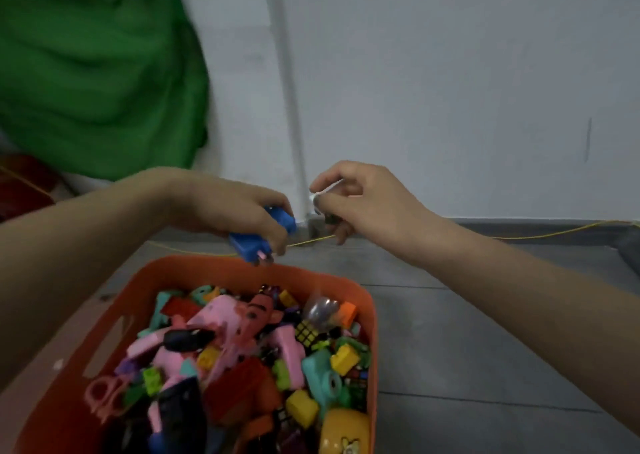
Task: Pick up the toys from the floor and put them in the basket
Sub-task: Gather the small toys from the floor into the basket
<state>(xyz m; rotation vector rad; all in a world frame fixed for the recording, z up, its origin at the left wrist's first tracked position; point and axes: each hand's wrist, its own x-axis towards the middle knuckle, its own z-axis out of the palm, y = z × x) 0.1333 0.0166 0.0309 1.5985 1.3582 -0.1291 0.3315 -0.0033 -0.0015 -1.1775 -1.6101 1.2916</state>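
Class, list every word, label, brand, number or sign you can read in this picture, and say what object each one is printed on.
No text can be read anywhere in this picture.
Yellow toy in the orange basket: a small printed picture on it, too blurred to read.
Blue toy in the left hand: no marking visible.
Small toy in the right hand: mostly hidden; nothing legible.

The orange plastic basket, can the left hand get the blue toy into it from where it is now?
Probably yes. The left hand grips the blue plastic toy just above the far rim of the orange plastic basket, with nothing between them. The basket is heaped, but its top is open.
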